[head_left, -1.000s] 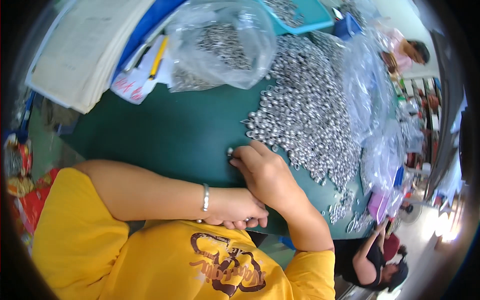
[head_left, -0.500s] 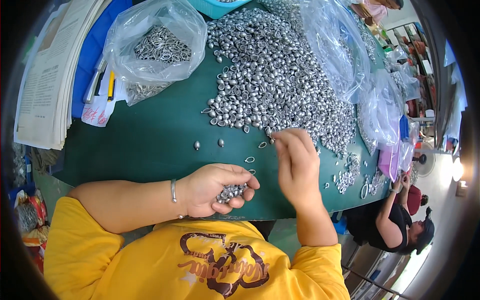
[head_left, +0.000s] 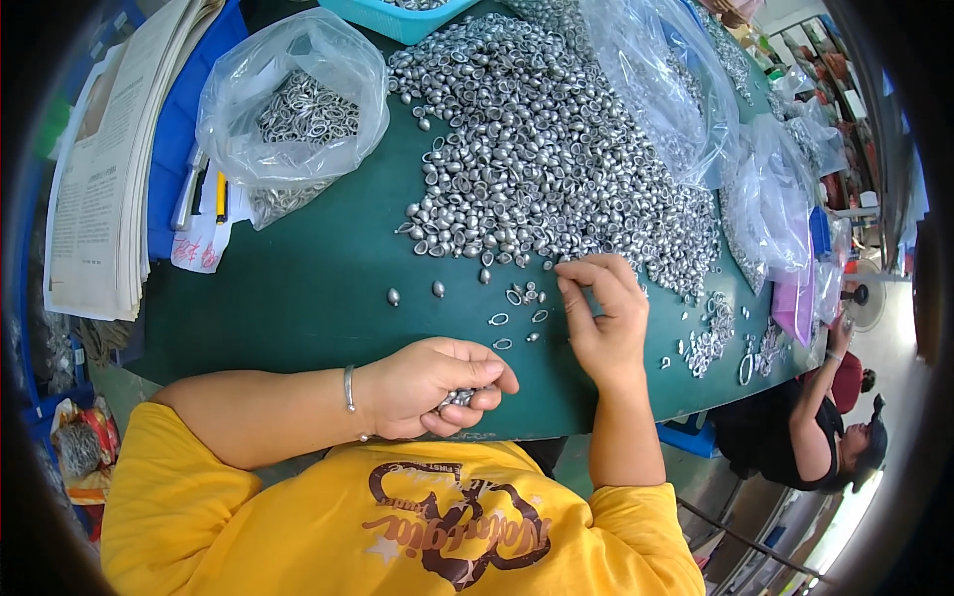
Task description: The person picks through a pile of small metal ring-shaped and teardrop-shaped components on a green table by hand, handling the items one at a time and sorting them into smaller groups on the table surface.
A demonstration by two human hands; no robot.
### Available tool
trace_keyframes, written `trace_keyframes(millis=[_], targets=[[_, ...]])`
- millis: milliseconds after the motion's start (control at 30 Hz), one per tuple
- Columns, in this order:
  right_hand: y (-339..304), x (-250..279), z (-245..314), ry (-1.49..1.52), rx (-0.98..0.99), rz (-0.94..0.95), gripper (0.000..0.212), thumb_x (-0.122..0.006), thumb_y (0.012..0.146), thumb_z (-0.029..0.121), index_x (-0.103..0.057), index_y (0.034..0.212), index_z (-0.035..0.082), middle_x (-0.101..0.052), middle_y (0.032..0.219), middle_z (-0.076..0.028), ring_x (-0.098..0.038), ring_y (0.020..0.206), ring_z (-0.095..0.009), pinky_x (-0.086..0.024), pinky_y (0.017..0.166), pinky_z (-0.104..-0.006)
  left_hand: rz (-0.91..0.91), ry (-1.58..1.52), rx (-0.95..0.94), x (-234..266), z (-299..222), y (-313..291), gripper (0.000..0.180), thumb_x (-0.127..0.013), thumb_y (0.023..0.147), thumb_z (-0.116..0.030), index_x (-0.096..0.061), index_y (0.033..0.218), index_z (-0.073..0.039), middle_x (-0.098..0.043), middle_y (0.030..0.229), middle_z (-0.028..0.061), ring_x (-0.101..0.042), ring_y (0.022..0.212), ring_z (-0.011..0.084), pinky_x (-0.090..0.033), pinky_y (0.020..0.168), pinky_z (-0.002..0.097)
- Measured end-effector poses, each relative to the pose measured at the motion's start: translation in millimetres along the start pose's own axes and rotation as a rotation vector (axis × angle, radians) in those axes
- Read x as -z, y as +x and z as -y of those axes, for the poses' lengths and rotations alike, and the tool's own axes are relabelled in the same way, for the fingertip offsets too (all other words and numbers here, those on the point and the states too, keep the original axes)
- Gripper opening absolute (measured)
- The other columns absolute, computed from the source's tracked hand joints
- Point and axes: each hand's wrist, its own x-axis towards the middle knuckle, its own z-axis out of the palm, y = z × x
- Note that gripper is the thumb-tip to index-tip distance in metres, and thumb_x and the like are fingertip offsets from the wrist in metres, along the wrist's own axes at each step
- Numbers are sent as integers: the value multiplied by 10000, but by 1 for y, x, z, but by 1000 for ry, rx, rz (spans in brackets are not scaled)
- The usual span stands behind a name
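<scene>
My left hand (head_left: pixel 422 385), palm turned up, is curled round a handful of small silver metal pieces (head_left: pixel 457 397), partly hidden by its fingers. My right hand (head_left: pixel 608 323) hovers at the near edge of a wide heap of silver cup-like metal pieces (head_left: pixel 556 159). Its fingers are bent with the thumb apart from the forefinger, and nothing shows between them. Beside its fingertips lies a single small piece (head_left: pixel 548 265). Between my hands rest a few oval rings (head_left: pixel 499 319) and a small cluster of pieces (head_left: pixel 532 294). Two egg-shaped pieces (head_left: pixel 394 297) lie farther left.
A clear bag of metal rings (head_left: pixel 308 109) stands at the far left, near a yellow cutter (head_left: pixel 221 197) and stacked papers (head_left: pixel 109 189). More plastic bags (head_left: pixel 770 199) and scattered rings (head_left: pixel 711 338) lie to the right. Another person (head_left: pixel 795 437) is beyond the table.
A small cluster of pieces now lies on the table between my hands. My right hand has shifted slightly right and its fingers have loosened. My left hand covers more of its handful.
</scene>
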Motion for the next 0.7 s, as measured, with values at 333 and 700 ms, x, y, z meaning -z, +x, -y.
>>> trace_keyframes(millis=[333, 700], targets=[[2, -4, -1, 53, 117, 191, 89, -666, 722, 19, -612, 788, 45, -562, 793, -66, -535, 695, -203, -424, 622, -297, 7, -10, 6, 1, -2, 1, 200, -429, 951, -159, -537, 1010, -1, -459, 734, 17, -348, 501, 46, -245, 384, 163], [-4, 0, 3, -21, -81, 214, 89, -664, 766, 65, -627, 832, 20, -595, 702, -105, -569, 579, -183, -454, 548, -269, -10, 1, -2, -2, -4, 1, 198, -429, 951, -152, -545, 1005, -2, -460, 728, 20, -346, 496, 43, -261, 386, 159]])
